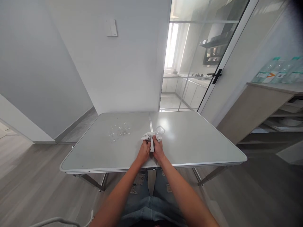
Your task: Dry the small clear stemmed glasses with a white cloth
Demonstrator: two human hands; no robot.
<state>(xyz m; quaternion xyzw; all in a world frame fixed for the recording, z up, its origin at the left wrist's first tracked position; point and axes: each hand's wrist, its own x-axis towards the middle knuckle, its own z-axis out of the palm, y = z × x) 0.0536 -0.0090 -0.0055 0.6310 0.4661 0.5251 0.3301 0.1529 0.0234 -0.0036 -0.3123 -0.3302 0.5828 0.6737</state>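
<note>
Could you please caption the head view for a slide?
Both hands hold a white cloth around a clear glass over a folding table.

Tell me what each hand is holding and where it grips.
Both the left hand and the right hand clutch a white cloth bunched around the lower part of a clear glass; the exact grip on the glass is hidden.

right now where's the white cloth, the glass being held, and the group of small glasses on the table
white cloth (148, 137), head view, on the bunched fabric above the hands
held glass (161, 129), head view, on its clear rim past the cloth
small glasses (119, 130), head view, middle of the cluster on the table's left half
</note>
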